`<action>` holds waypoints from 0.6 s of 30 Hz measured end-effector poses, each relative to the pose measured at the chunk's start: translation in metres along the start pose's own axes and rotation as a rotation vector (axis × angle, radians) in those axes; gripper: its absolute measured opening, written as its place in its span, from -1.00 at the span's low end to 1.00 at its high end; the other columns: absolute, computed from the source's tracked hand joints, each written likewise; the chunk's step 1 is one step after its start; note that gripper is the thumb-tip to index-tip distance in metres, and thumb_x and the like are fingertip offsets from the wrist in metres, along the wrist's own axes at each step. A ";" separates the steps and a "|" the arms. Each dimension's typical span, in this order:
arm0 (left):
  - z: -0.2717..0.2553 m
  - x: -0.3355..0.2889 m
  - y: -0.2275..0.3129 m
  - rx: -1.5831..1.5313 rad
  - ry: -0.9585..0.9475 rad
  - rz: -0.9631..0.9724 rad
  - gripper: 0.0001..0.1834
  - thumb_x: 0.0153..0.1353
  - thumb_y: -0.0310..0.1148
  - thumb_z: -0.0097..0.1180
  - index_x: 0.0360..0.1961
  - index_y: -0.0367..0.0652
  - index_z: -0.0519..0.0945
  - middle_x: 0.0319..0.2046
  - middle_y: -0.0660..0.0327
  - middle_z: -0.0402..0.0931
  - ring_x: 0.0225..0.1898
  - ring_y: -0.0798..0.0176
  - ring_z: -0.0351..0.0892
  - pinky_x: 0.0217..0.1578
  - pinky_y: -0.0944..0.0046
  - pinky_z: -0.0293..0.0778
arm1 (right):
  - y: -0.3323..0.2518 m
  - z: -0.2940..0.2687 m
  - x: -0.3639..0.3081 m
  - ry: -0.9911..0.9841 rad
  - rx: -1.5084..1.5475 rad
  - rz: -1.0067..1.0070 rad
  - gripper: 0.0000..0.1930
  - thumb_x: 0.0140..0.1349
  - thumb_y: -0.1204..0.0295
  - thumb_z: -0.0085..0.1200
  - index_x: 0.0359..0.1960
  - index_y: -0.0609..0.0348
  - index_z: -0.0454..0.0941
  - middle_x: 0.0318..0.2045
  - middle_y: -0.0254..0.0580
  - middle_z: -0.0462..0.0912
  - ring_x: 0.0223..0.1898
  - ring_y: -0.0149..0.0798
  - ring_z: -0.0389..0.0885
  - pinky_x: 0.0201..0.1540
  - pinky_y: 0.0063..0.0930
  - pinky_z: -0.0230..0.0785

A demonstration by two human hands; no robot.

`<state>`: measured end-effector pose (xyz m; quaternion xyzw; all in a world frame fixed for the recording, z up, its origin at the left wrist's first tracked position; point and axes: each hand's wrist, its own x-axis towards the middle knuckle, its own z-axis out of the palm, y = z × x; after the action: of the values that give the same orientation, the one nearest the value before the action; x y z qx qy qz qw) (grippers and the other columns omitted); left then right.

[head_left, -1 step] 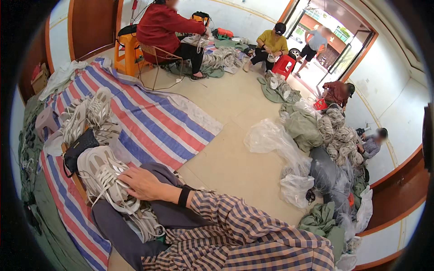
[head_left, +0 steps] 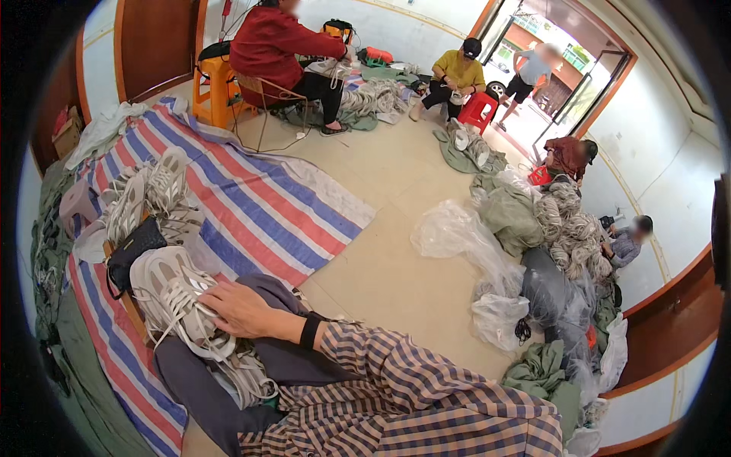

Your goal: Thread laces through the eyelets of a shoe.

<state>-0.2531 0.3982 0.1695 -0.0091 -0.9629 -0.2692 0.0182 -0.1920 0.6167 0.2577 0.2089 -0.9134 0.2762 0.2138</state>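
A beige and white sneaker (head_left: 156, 278) with broad pale laces rests over my lap at the lower left. My right hand (head_left: 245, 311), with a black band at its wrist, reaches across from the right. Its fingers bend over the laced side of this sneaker, and the fingertips are partly lost among the laces. Below it, more pale laced footwear (head_left: 250, 379) lies between my legs. My left hand does not show. Beyond the sneaker sit a small black pouch (head_left: 137, 250) and several similar shoes (head_left: 145, 194).
A striped red, white and blue sheet (head_left: 251, 206) covers the floor at left. Bundled pale shoes (head_left: 567, 228), green cloth (head_left: 512, 217) and clear plastic bags (head_left: 457, 232) line the right side. Several people sit working, and another person (head_left: 531, 72) stands at the doorway.
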 end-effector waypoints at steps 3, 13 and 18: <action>-0.004 0.004 0.025 0.018 -0.023 -0.004 -0.61 0.36 -0.31 -0.15 0.12 -0.30 0.42 0.04 -0.03 0.47 0.11 0.02 0.41 0.12 0.24 0.30 | 0.001 0.001 -0.001 0.030 -0.017 -0.016 -0.50 0.04 0.37 0.18 0.06 0.17 0.35 -0.07 -0.09 0.46 -0.02 -0.06 0.44 0.00 -0.24 0.33; -0.016 0.019 0.087 0.076 -0.085 -0.023 -0.57 0.36 -0.27 -0.16 0.17 -0.27 0.38 0.08 -0.02 0.45 0.15 0.03 0.38 0.16 0.27 0.28 | 0.003 -0.001 0.004 0.006 -0.021 -0.007 -0.50 0.05 0.38 0.17 0.06 0.17 0.35 -0.06 -0.08 0.45 -0.01 -0.07 0.43 0.03 -0.24 0.33; -0.018 0.017 0.100 0.108 -0.126 -0.047 -0.55 0.36 -0.26 -0.16 0.20 -0.26 0.36 0.10 -0.02 0.43 0.16 0.04 0.36 0.17 0.28 0.26 | 0.000 0.003 0.001 0.004 -0.010 -0.009 -0.49 0.04 0.38 0.17 0.06 0.17 0.35 -0.06 -0.09 0.45 -0.01 -0.07 0.43 0.04 -0.25 0.33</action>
<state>-0.2665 0.4740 0.2376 -0.0025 -0.9752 -0.2161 -0.0482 -0.1940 0.6149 0.2557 0.2111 -0.9134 0.2711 0.2181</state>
